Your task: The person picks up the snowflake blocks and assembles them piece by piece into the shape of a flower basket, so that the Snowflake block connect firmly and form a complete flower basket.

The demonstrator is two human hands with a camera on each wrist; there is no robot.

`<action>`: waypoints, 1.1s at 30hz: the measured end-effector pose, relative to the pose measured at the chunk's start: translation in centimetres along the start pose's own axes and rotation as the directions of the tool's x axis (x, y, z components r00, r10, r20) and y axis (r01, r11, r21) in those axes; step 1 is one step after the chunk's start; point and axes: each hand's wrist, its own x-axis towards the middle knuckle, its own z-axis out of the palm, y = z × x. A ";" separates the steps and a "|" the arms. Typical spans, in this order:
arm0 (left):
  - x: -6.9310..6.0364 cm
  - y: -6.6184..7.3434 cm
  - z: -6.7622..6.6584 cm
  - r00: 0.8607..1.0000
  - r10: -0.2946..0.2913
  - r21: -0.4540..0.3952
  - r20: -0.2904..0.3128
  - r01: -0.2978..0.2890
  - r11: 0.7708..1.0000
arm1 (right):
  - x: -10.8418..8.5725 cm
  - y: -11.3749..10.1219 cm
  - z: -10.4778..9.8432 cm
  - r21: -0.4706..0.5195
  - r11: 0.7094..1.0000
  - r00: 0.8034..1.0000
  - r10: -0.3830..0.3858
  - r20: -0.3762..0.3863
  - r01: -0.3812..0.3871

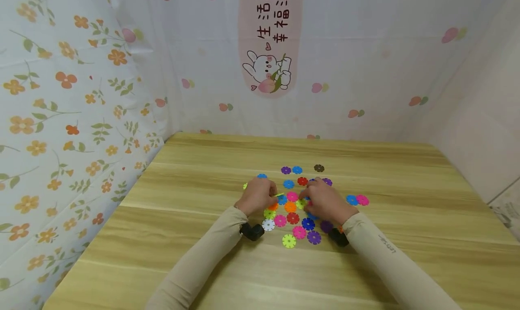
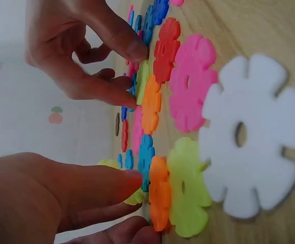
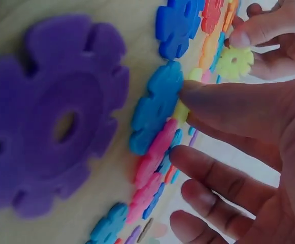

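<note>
My left hand (image 1: 257,196) pinches a yellow-green notched plastic disc (image 3: 235,63) between thumb and fingers, tilted up off the table. Across from it, my right hand (image 1: 326,201) has thumb and index finger at opposite edges of another yellow-green disc (image 2: 143,81), which lies on the tabletop. The right hand's other fingers are spread and loosely bent. Between the hands are a pink disc (image 1: 292,196) and an orange disc (image 1: 290,207). A white disc (image 2: 254,134) lies near the left wrist, a purple disc (image 3: 56,114) near the right wrist. The right palm hides some discs in the head view.
Several more flower-shaped discs are scattered over the wooden table (image 1: 195,183), including a brown one (image 1: 318,168) at the back and a pink one (image 1: 363,200) at the right. Patterned cloth (image 1: 345,66) hangs behind the table and along its left side.
</note>
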 end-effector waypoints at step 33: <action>-2.1 3.0 -3.5 0.996 0.061 -0.739 0.071 0.012 0.674 | -0.8 -2.4 -2.5 0.095 0.904 0.734 -0.272 -0.623 0.416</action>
